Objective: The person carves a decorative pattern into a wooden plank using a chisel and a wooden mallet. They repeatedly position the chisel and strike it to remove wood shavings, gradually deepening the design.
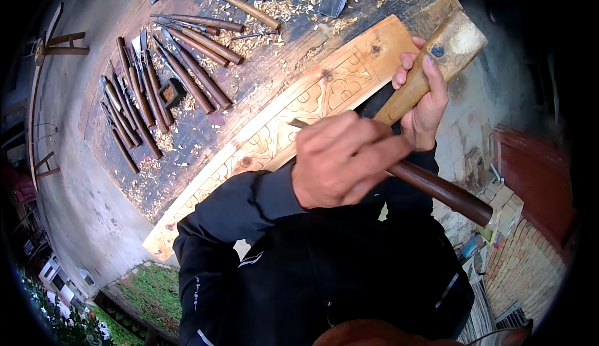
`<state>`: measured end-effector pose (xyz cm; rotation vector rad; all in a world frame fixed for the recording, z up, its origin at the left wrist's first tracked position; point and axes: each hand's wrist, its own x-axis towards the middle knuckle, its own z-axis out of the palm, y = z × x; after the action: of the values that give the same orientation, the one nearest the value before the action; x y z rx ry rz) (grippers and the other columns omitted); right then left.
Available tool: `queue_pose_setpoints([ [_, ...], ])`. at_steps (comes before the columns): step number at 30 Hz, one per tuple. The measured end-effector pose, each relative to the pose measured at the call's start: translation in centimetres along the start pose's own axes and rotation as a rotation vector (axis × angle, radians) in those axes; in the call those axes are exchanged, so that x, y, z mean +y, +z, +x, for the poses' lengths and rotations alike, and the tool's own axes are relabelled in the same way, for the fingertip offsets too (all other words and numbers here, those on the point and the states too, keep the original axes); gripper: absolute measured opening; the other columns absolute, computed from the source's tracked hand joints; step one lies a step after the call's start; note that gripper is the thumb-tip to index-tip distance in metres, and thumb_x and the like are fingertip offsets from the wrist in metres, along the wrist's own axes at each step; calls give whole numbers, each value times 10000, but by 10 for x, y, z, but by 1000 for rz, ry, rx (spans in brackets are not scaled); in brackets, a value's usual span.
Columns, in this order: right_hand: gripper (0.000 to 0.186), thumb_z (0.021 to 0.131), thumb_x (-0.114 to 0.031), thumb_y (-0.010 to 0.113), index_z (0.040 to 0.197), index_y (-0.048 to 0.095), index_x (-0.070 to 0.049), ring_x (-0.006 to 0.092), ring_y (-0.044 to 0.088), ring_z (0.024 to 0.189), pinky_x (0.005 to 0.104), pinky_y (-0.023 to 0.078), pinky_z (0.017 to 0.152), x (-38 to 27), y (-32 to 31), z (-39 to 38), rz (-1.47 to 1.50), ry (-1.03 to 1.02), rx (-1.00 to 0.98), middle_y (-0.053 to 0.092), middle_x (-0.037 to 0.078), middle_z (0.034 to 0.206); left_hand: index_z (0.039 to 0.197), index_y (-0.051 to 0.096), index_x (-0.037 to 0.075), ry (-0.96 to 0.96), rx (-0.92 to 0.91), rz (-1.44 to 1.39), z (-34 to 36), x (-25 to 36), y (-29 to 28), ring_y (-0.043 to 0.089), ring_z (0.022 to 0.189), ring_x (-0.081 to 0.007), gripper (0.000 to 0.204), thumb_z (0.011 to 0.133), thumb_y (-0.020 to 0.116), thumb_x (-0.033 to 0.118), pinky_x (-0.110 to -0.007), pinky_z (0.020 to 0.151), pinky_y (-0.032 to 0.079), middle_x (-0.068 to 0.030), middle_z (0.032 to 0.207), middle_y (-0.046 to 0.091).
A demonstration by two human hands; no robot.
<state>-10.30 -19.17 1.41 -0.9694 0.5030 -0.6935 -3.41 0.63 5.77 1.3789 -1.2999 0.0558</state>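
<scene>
A long pale wooden board [315, 96] with carved floral and geometric patterns lies slantwise along the bench's near edge. My left hand [346, 159] is closed around a carving chisel [444, 193] with a dark brown handle. Its metal tip points at the carved face; whether it touches the wood I cannot tell. To the right, my right hand [427, 93] grips a wooden mallet [458, 43] with a thick blocky head, worn pale at one end. The mallet is raised near the board's right end, and its handle runs down behind my left hand.
Several wooden-handled chisels [196, 71] lie fanned across the dark workbench [206, 137] at the left and back. Among them sits a small black square frame [171, 92]. Wood shavings [299, 9] are scattered about, near a grey sheet [332, 3]. Stacked bricks [524, 271] stand at the lower right.
</scene>
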Motion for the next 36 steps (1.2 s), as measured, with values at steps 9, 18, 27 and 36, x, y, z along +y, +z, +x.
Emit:
queue_pose_setpoints([
  [9, 436, 1016, -234, 599, 1336, 511, 49, 176, 588, 677, 300, 494, 604, 0, 9, 0, -34, 57, -14, 601, 122, 883, 1109, 734, 120, 139, 99, -18, -16, -20, 70, 549, 700, -164, 318, 793, 760, 139, -300, 566, 445, 6, 886, 563],
  [18, 469, 1012, -247, 615, 1351, 495, 55, 169, 593, 670, 289, 495, 591, 0, 12, -3, -24, 63, 16, 610, 122, 883, 1202, 739, 159, 83, 247, 52, -10, -23, 68, 572, 677, -160, 448, 764, 781, 80, -291, 572, 451, 13, 851, 603],
  [27, 478, 1000, -251, 630, 1352, 501, 44, 162, 595, 668, 276, 507, 589, -1, 15, -2, -54, 50, 11, 615, 116, 882, 1310, 718, 188, 45, 290, 119, -9, -25, 70, 588, 695, -164, 578, 749, 796, 70, -294, 578, 452, 8, 879, 623],
  [36, 472, 1001, -295, 588, 1351, 514, 13, 155, 565, 735, 273, 490, 659, 1, 37, -19, -164, -81, 59, 559, 100, 941, 1200, 701, 161, -62, 423, 116, 3, -27, 70, 573, 707, -180, 353, 862, 755, 76, -314, 572, 441, -13, 836, 530],
])
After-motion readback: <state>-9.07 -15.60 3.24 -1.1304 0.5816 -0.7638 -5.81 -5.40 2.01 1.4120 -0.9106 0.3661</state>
